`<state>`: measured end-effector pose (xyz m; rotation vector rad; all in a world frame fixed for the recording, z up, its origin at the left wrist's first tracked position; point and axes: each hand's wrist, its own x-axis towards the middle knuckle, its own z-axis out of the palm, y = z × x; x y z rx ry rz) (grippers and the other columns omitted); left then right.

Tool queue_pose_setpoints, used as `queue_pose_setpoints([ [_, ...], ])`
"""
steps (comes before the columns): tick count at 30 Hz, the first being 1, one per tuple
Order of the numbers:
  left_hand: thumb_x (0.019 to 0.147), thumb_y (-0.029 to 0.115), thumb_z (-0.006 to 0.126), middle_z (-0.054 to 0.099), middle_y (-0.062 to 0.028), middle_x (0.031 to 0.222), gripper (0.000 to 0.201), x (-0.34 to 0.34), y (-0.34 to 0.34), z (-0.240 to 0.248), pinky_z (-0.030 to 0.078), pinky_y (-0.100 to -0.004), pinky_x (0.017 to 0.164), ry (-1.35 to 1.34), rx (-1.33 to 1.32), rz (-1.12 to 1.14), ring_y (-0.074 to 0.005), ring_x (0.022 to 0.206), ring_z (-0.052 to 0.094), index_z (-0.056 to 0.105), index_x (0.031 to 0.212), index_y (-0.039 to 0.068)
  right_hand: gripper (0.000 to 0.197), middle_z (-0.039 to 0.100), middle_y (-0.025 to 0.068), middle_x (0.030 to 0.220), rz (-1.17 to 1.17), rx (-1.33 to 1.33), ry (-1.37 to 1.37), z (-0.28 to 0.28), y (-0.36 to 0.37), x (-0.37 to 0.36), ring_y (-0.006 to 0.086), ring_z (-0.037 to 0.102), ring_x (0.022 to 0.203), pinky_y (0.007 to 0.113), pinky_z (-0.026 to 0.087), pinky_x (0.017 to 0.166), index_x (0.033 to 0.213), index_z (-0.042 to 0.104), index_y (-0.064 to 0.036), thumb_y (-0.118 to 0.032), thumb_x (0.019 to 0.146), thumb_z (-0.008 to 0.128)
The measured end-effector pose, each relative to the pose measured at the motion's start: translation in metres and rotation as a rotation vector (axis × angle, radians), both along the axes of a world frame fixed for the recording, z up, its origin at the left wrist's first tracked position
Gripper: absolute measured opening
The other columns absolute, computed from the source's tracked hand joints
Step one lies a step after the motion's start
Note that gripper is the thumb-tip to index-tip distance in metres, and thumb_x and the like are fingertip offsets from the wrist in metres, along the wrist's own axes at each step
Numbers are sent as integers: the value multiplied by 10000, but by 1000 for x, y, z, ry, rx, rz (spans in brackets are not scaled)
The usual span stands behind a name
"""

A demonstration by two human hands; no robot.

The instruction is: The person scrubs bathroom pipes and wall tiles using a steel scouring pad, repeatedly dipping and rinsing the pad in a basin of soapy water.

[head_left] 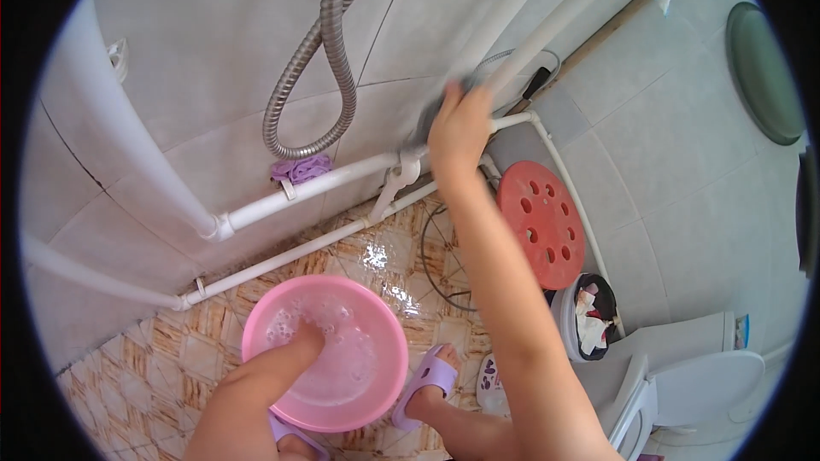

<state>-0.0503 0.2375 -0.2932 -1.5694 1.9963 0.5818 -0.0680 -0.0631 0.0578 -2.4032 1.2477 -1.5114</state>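
Red round stool (547, 220), trash bin (565, 324), white toilet (709, 386), metal hose (336, 34)

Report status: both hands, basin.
Left hand dipped in sudsy pink basin. Right hand raised by white pipe, at blurred dark item; grip unclear. Red stool partly behind right forearm in view.

Lilac open-toed slippers (437, 372) are worn; both forearms (531, 329) are bare.

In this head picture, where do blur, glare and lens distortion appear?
Head view: the right hand is smeared, as is the dark thing at its fingers; white glare breaks up the floor tiles; the left white pipe looks bowed, and corners go black; the pink basin looks fairly sharp.
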Motion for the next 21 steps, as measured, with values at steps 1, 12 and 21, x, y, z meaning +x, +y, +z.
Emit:
queue_pose_setpoints([
  [1, 824, 130, 528, 571, -110, 1225, 337, 2, 5, -14, 237, -549, 1021, -31, -60, -10, -303, 1197, 466, 631, 1137, 62, 431, 510, 275, 1102, 20, 155, 175, -27, 11, -16, 444, 550, 947, 476, 449, 798, 1216, 414, 53, -222, 898, 512],
  [12, 833, 115, 514, 578, -105, 1212, 337, -2, 8, -28, 265, -546, 1014, 50, -17, 73, -284, 1216, 448, 626, 1148, 71, 264, 545, 240, 1018, 231, -656, -239, 166, 32, 55, 384, 500, 994, 408, 385, 884, 1078, 556, 30, -121, 863, 526],
  [21, 805, 138, 535, 611, -149, 1125, 267, 5, 9, -34, 291, -591, 965, 4, -119, -12, -309, 1100, 525, 674, 1021, 64, 171, 606, 132, 876, 399, -549, -15, 28, 24, 55, 327, 567, 845, 420, 457, 764, 909, 585, -24, 11, 754, 521],
])
